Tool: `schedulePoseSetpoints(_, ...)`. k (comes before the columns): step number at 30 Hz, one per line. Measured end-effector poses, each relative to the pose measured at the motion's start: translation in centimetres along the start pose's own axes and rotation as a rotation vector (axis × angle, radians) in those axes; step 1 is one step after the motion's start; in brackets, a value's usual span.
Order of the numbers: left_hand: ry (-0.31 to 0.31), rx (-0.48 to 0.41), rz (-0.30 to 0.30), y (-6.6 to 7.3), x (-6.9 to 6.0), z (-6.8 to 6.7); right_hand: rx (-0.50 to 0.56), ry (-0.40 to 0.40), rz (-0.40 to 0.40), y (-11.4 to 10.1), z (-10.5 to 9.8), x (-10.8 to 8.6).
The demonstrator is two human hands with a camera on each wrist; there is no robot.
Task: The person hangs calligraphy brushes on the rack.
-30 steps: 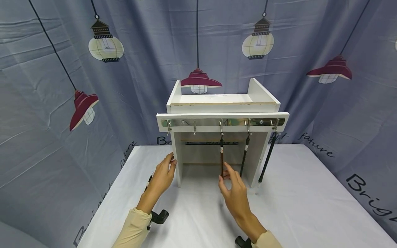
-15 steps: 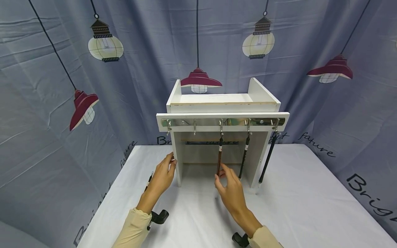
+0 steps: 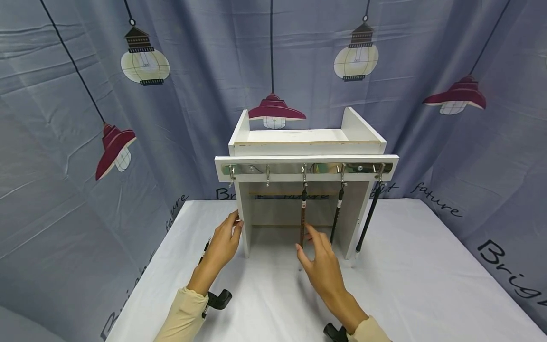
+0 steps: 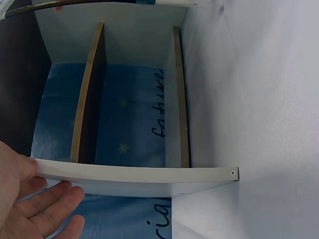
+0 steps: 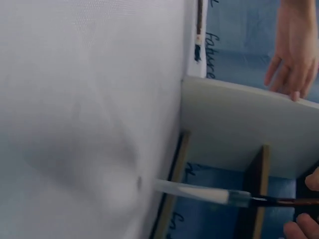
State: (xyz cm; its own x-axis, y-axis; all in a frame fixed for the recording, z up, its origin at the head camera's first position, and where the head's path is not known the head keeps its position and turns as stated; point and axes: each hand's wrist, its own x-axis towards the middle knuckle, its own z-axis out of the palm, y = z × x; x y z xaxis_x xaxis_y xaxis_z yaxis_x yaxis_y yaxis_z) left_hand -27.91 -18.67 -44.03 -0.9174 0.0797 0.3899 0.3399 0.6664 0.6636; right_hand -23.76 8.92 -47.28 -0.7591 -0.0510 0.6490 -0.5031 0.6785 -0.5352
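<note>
A brown-handled brush (image 3: 303, 213) hangs near upright from the middle hook of a rail (image 3: 273, 168) on the white shelf unit (image 3: 245, 213). My right hand (image 3: 326, 273) is beside its lower part, thumb and fingers parted; in the right wrist view, the brush (image 5: 239, 198) passes between the parted fingertips, without clear contact. Over on the other side, my left hand (image 3: 220, 247) rests at the unit's left side panel. In the left wrist view, that hand (image 4: 37, 209) has its thumb on the panel's edge (image 4: 139, 173) and loose fingers along the outer face.
Two dark-handled brushes (image 3: 337, 213) (image 3: 368, 218) hang from the hooks to the right. The two left hooks (image 3: 232, 175) (image 3: 268, 175) carry nothing. Another brush (image 3: 205, 249) lies on the white-covered table (image 3: 427, 275), partly behind my left forearm. A patterned curtain (image 3: 192, 95) stands behind.
The brown brush swung left, tilting at my right fingers, and now hangs nearly upright. My right fingers have parted from it, the hand shifting slightly down. The left hand stays in place.
</note>
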Motion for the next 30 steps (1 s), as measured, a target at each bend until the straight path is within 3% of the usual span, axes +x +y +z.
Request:
schedulePoseSetpoints(6,0.015,0.002,0.009,0.1,-0.1,-0.2,-0.055,0.063,-0.064,0.4,-2.8,-0.1)
schedulePoseSetpoints(13,0.008,-0.008,0.006,0.2,-0.1,-0.1,-0.066,0.260,-0.158,2.0,-7.3,0.5)
schedulePoseSetpoints(19,-0.001,-0.005,-0.002,0.1,0.0,0.0,-0.033,0.354,-0.022,4.8,-11.3,1.7)
schedulePoseSetpoints(24,0.007,-0.006,-0.001,-0.2,0.1,0.0,-0.035,0.292,0.176,7.9,-12.6,3.2)
schedulePoseSetpoints(27,0.003,-0.011,0.009,-0.1,0.1,0.0,-0.050,0.168,0.267,9.6,-13.0,3.7)
schedulePoseSetpoints(30,-0.005,-0.014,0.013,-0.1,0.1,0.1,-0.036,0.010,0.304,11.0,-13.3,4.1)
